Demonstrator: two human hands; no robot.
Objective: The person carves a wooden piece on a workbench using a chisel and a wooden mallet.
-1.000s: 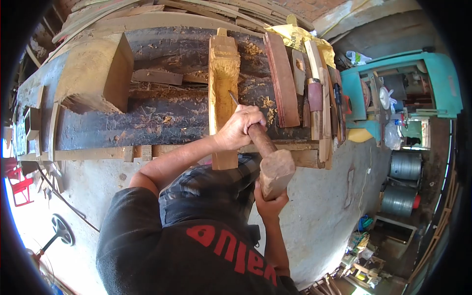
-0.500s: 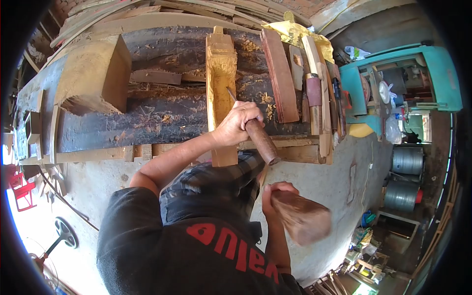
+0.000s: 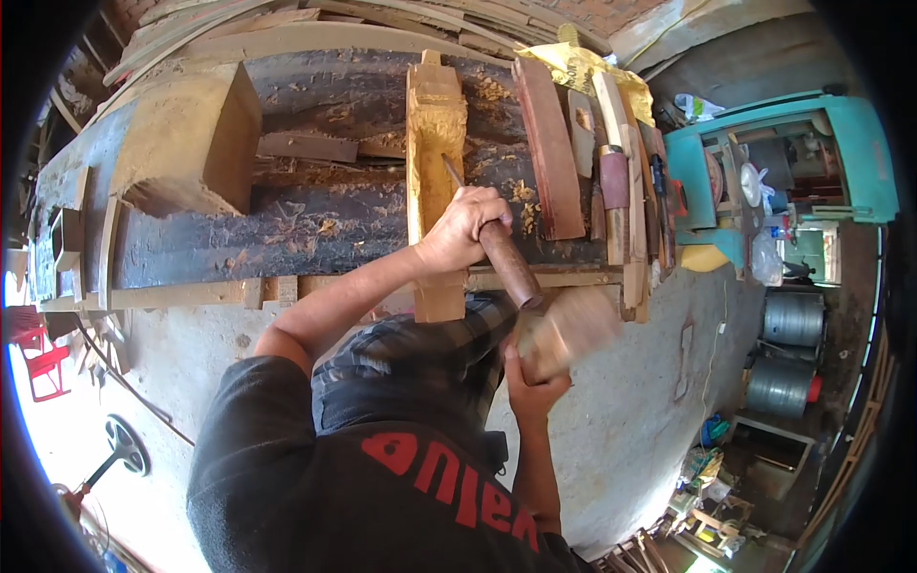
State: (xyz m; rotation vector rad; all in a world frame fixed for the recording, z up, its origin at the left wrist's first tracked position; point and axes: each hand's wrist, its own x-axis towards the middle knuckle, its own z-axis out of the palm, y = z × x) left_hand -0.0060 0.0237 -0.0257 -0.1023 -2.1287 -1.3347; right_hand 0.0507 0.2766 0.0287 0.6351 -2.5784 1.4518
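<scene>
My left hand (image 3: 466,229) is wrapped around the wooden handle of a chisel (image 3: 512,267). The chisel leans at a slant, its thin blade reaching into the hollowed part of a light wooden workpiece (image 3: 437,110). That workpiece lies across the bench, its near end jutting past the front edge. My right hand (image 3: 535,390) grips a wooden mallet (image 3: 571,332), smeared by motion, close to the butt of the chisel handle. Whether the mallet touches the handle, I cannot tell.
A big wooden block (image 3: 177,143) sits on the left of the dark bench (image 3: 325,224). To the right lie a reddish board (image 3: 551,148) and several tools, including one with a purple band (image 3: 614,181). A teal machine (image 3: 693,181) stands further right. Wood chips are scattered about.
The mallet has swung up and toward the chisel's butt, with my right hand turning along with it. My left hand and the chisel stay nearly in place on the workpiece.
</scene>
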